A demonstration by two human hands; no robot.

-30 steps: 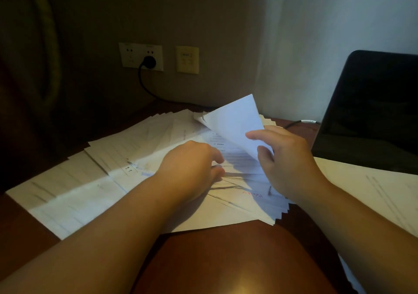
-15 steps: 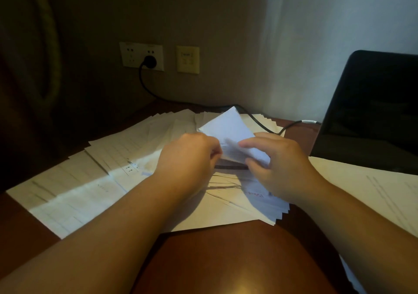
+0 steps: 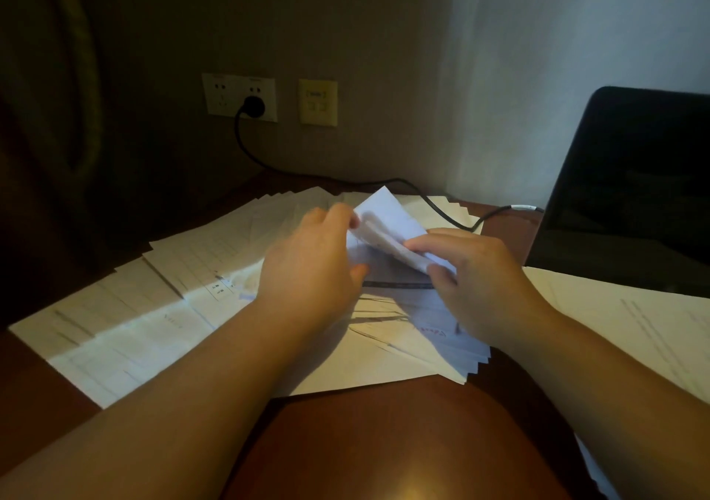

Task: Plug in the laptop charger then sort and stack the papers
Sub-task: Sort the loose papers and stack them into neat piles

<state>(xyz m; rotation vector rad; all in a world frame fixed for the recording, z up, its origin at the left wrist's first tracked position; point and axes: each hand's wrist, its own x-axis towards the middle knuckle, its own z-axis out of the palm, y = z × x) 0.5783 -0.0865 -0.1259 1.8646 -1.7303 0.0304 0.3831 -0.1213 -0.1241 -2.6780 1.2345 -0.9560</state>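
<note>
Dim room — brown wall [image 3: 345, 30] with white socket plate [image 3: 230, 94], yellow plate [image 3: 318, 102], reddish-brown wooden desk [image 3: 384, 442]

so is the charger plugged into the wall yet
Plugged in: the black plug sits in the white wall socket, and its cable runs down across the papers toward the laptop.

Both forearms are bare from the lower edge of the picture up to the wrists; no sleeve, cuff, watch, bracelet or ring shows on either. The left hand [image 3: 311, 269] and the right hand [image 3: 480, 288] wear no gloves. Their fingers are short and rounded, the nails too blurred in the dim light to make out.
</note>
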